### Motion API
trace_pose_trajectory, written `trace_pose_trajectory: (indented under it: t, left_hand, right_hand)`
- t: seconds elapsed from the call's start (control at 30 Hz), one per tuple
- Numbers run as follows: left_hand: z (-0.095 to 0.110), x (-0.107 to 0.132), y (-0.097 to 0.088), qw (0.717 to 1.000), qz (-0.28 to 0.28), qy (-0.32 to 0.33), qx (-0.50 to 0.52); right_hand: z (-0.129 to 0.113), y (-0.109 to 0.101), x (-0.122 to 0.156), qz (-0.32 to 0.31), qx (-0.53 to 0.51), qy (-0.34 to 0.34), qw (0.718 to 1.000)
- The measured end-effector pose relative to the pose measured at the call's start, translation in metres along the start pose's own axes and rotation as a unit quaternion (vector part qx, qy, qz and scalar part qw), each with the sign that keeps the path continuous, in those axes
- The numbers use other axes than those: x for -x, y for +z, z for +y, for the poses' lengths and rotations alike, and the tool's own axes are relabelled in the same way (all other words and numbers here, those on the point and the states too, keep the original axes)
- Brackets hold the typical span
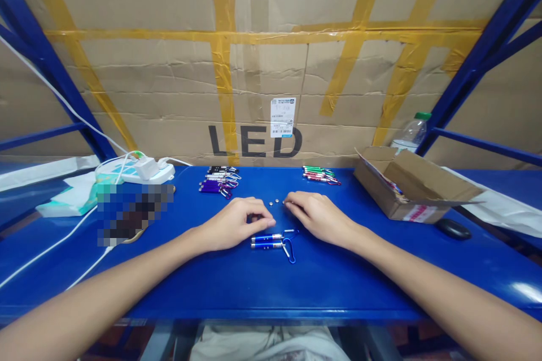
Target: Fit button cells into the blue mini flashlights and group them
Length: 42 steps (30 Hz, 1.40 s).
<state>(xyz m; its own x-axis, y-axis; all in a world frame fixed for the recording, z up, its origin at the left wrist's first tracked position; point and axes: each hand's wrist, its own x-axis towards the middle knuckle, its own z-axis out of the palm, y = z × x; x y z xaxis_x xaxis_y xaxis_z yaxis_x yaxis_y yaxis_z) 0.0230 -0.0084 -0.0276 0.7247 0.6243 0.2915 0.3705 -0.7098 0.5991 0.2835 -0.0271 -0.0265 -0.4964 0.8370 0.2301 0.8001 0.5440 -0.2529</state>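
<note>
My left hand [240,219] rests on the blue table with its fingers curled and thumb against the index finger; whatever they may hold is hidden. Opposite it, my right hand [319,215] is closed, its fingertips pinched at a tiny silver button cell [284,202]. Two more silver button cells, a left one [271,203] and a right one [276,200], lie between my hands. Just below my left fingertips are two blue keychain flashlights, an upper one [266,237] and a lower one [267,246], side by side with their carabiner clips pointing right.
Black, silver and purple keychain flashlights [217,180] lie at the back left; green and red ones [318,174] lie at the back right. An open cardboard box [381,194] and black mouse [453,229] stand right. Left are a power strip [127,170], cables and a phone [138,217].
</note>
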Motion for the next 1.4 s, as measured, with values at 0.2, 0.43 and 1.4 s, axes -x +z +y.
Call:
trace_pose_trajectory:
  t: [0.2, 0.43, 1.4]
  left_hand:
    - [-0.028, 0.001, -0.008, 0.970, 0.097, -0.061, -0.217]
    - [-0.031, 0.002, -0.008, 0.967, 0.045, -0.084, -0.237]
    - [-0.005, 0.000, 0.002, 0.999, 0.026, -0.044, 0.010]
  right_hand:
    - [0.006, 0.010, 0.003, -0.007, 0.024, -0.080, 0.996]
    - [0.005, 0.010, 0.003, -0.039, 0.029, -0.100, 0.994]
    - [0.009, 0.004, 0.003, -0.021, -0.081, -0.081, 0.993]
